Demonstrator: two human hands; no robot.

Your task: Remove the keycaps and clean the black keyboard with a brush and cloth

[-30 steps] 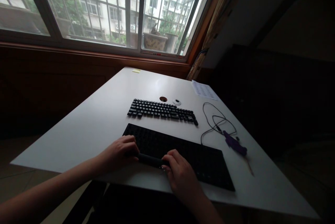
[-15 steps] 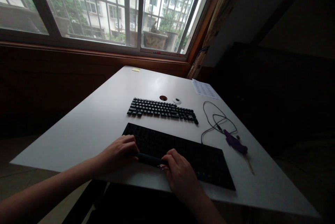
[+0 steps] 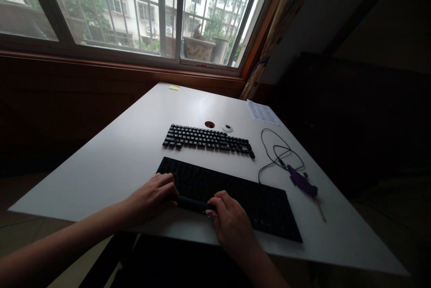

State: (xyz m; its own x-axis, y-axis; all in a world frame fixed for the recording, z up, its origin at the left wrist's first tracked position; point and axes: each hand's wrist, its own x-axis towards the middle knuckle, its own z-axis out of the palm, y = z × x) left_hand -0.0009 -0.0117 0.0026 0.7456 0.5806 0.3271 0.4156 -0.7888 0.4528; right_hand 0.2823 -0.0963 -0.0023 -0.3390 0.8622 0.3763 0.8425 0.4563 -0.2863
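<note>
White and smooth, our table (image 3: pixel 101 166) spreads out under our fingers. Closest to us, our left arm (image 3: pixel 90 234) stretches in long and low from the side, and our right arm (image 3: pixel 266 270) slants up from the bottom. Our left hand (image 3: pixel 157 192) has its back up and its fingers curled down. Our right hand (image 3: pixel 232 220) leans in toward it with bent fingers. Both hands hold a dark bar (image 3: pixel 191 205), one at each end, so it runs between our fingers. We cannot tell if the bar is part of the black keyboard (image 3: pixel 269 202), which lies just past our fingers and sticks out to the right of them. Its top is too dark for us to see well. Well to the right of our right fingers is a purple tool (image 3: pixel 302 182) with a thin tip. Past it, a black cord (image 3: pixel 281 162) lies in loops. Straight ahead of our fingers, beyond the keyboard, black key caps (image 3: pixel 208 139) sit in rows. Farther off we see a round hole (image 3: pixel 209 124), a white ring (image 3: pixel 227 128), some paper (image 3: pixel 263 112) and a yellow note (image 3: pixel 174 87). Farthest from our fingers is the barred window (image 3: pixel 181 14).
</note>
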